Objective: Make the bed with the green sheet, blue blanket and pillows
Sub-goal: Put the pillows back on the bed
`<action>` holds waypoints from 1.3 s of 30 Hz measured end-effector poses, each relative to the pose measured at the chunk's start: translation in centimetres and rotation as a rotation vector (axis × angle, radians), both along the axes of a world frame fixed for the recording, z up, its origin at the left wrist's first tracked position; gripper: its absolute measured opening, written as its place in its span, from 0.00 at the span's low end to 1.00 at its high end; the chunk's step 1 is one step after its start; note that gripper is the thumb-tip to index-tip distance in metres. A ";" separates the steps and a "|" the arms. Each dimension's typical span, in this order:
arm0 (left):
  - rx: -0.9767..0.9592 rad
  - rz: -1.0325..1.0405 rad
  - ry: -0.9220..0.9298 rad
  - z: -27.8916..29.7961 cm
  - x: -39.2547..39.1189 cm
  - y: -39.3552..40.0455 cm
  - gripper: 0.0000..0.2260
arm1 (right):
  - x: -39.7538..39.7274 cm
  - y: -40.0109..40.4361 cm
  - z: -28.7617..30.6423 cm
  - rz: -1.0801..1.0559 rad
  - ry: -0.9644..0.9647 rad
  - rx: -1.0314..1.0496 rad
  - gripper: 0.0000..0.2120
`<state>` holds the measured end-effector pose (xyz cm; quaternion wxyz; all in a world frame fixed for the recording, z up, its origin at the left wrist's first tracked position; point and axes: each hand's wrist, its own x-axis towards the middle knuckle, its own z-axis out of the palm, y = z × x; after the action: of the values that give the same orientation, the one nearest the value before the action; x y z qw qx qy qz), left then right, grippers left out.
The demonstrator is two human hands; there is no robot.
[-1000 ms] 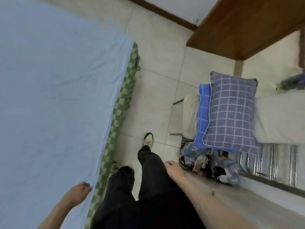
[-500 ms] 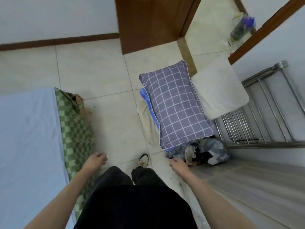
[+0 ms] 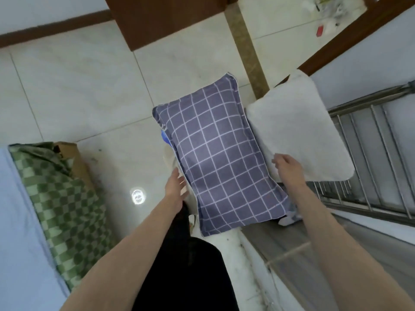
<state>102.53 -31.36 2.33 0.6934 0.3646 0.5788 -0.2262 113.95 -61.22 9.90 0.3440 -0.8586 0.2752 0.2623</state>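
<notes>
A purple pillow with a white grid pattern (image 3: 221, 153) lies in the middle of the view, on top of a blue pillow (image 3: 165, 136) of which only an edge shows. My left hand (image 3: 176, 187) is at the purple pillow's left edge, fingers spread and touching it. My right hand (image 3: 288, 168) is at its right edge, fingers curled, beside a white pillow (image 3: 298, 131). The bed is at the left: the pale blue blanket (image 3: 20, 232) covers it, and the green checked sheet (image 3: 58, 198) hangs down its side.
A metal rack (image 3: 370, 153) stands at the right under the white pillow. A brown wooden door (image 3: 166, 16) and a door frame (image 3: 350, 30) are at the top. A cardboard box (image 3: 74, 158) sits by the bed corner. Tiled floor lies between bed and pillows.
I have turned from the bed towards the pillows and stepped closer. Both hands have risen from beside my legs to the two sides of the purple pillow.
</notes>
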 end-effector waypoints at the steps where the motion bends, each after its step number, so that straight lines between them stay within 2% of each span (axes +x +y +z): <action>1: 0.019 -0.007 0.014 -1.0 1.6 -0.4 0.25 | 1.6 0.3 -1.2 -0.015 -0.001 -0.005 0.16; 4: 0.039 0.032 0.119 -5.4 5.4 -1.5 0.21 | 4.7 1.8 -6.4 0.055 0.090 -0.013 0.18; 7: 0.051 0.044 0.234 -9.0 7.2 -2.6 0.25 | 5.3 2.6 -11.1 0.153 0.245 -0.067 0.28; 10: 0.030 0.038 0.264 -10.9 7.6 -3.7 0.27 | 4.9 2.5 -13.9 0.054 0.358 -0.046 0.37; 15: -0.066 0.073 0.214 -10.4 6.1 -4.8 0.35 | 3.5 3.7 -13.9 0.022 0.283 -0.011 0.38; 20: 0.130 0.000 0.020 -5.7 3.8 -6.6 0.39 | 3.0 3.4 -9.6 0.089 0.125 0.001 0.38; 23: 0.149 -0.051 -0.145 -2.1 1.3 -8.0 0.47 | 1.7 2.8 -6.2 0.175 0.066 0.010 0.38; 28: 0.205 0.076 -0.173 5.0 -5.8 -9.2 0.54 | -3.5 3.6 0.8 0.344 -0.040 0.003 0.37; 34: 0.483 0.294 -0.236 13.1 -18.8 -4.7 0.38 | -13.1 11.4 6.0 0.622 -0.060 0.116 0.36; 39: 0.645 0.503 -0.067 16.9 -35.1 -1.8 0.43 | -25.7 19.5 7.4 1.015 -0.032 0.167 0.32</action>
<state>67.40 -33.12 19.23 0.5957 0.4176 0.6683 0.1555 88.27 -41.72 17.29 0.2451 -0.8574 -0.2033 0.4043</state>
